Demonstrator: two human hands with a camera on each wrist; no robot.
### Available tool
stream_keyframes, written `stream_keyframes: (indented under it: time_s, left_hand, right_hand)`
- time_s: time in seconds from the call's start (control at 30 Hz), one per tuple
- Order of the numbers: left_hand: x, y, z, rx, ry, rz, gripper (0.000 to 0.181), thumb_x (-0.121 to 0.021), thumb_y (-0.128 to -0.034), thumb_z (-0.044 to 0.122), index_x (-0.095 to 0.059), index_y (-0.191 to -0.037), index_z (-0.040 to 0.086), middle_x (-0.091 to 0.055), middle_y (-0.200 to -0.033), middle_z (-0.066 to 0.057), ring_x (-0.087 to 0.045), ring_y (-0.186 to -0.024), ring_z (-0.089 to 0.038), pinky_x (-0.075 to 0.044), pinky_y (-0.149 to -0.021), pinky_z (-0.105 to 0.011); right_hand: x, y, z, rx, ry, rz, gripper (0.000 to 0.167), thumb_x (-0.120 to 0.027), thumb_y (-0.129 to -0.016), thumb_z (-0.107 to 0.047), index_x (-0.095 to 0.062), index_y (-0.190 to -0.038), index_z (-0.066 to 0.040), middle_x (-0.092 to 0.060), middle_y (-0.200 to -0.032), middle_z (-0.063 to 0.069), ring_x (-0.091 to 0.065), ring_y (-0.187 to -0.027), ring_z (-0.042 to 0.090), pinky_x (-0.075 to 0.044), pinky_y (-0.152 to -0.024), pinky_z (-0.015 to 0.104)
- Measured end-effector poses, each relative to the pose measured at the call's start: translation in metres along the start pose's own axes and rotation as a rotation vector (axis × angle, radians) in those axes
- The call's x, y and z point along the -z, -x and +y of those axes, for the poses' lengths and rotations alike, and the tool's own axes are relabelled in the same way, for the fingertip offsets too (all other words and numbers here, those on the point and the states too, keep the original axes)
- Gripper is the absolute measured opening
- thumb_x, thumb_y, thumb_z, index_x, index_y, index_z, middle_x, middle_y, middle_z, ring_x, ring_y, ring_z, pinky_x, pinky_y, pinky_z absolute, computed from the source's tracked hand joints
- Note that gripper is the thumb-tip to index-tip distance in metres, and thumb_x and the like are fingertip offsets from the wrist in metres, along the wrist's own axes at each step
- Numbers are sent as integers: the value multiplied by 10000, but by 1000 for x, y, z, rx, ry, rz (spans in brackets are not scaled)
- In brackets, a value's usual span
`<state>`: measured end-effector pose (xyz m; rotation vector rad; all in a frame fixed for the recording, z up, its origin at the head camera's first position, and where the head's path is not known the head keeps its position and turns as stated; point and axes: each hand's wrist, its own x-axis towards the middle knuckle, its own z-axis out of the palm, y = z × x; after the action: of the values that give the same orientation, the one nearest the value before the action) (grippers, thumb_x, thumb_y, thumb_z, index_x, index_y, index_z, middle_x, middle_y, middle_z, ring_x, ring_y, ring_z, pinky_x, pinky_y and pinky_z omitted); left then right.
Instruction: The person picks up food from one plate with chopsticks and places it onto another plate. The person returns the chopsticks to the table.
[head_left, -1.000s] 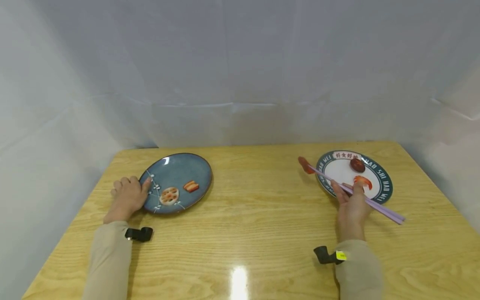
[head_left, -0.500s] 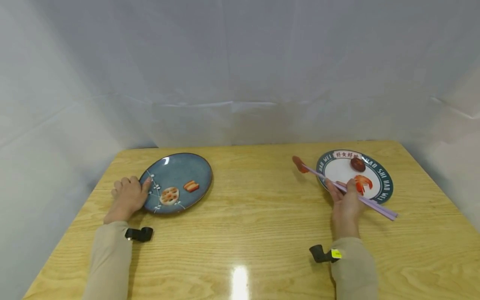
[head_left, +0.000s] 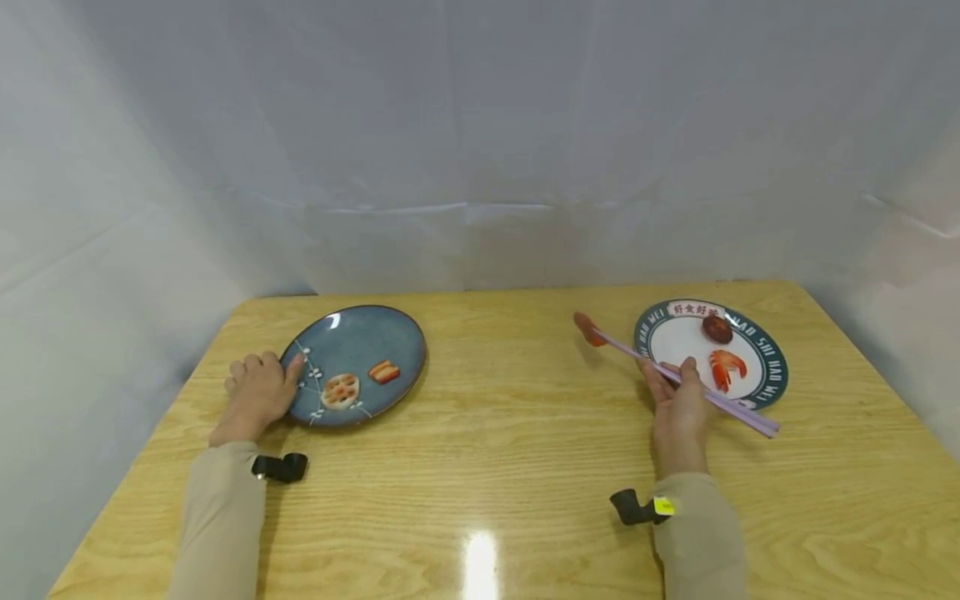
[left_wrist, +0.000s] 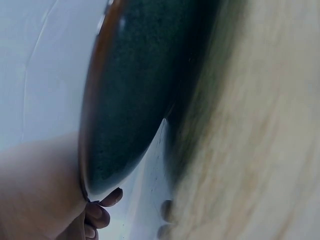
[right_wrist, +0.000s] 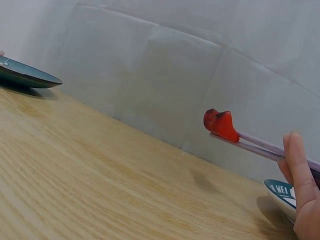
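My left hand (head_left: 258,394) holds the left edge of a blue plate (head_left: 360,333), the thumb over its rim and fingertips below it in the left wrist view. On this plate lie a lotus root slice (head_left: 340,391) and a striped meat piece (head_left: 383,372). In my right hand (head_left: 681,417) is a pair of lilac chopsticks (head_left: 716,400). Their tips pinch a red, dark-patched food piece (right_wrist: 221,124), raised above the table left of a white plate (head_left: 675,346) with a dark green lettered rim. That plate bears a shrimp (head_left: 724,369) and a dark red-brown round piece (head_left: 717,329).
Both plates stand on a wood-grain table (head_left: 480,433), with bare tabletop between them. A pale sheet (head_left: 480,150) hangs behind and along the sides. Each wrist wears a small black camera.
My right hand has moved left, carrying the chopsticks and the red food piece farther from the white plate. The shrimp shows more fully now. My left hand keeps its hold on the blue plate.
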<state>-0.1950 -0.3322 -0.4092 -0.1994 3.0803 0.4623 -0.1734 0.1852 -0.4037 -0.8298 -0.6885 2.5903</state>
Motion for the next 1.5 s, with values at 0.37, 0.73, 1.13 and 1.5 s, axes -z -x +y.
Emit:
stream_keyframes:
  time_s: [0.37,0.73,1.13,1.5]
  left_hand:
    - [0,0,0,2,5,6,683,-209,-1041,451,-401,-1063,-204,-352,-987,-358,-293,-940,-499,-245,-803,-591]
    - [0,0,1,13,8,4,680,-211,-1042,442,-394,-1083,-211,-352,-1011,-377,-295,-949,-507,-240,-812,-599]
    - [0,0,0,-3,11,24,671,-203,-1038,457,-403,-1023,-183,-357,-991,-363,-298,-920,-490,-247,-789,-580]
    - [0,2,-1,-2,6,7,693,-179,-1037,466,-393,-1036,-194,-354,-1010,-386,-302,-934,-506,-256,-790,-590]
  right_hand:
    - [-5,2,8,17,-4,-18,478,-482,-1012,-145,-290,-1448,-100,-453,-1211,212,-707,-802,327,-535,-752,318]
    - [-10,9,18,15,39,-45,322,-491,-1010,-165,-391,-1272,-7,-534,-1032,209,-709,-711,270,-531,-758,297]
    - [-14,7,27,22,66,-48,270,-495,-1010,-172,-454,-1119,71,-544,-899,188,-700,-645,271,-537,-733,302]
    - [-17,11,35,19,106,-74,279,-487,-1015,-181,-488,-1025,97,-551,-882,180,-696,-663,251,-531,-767,297]
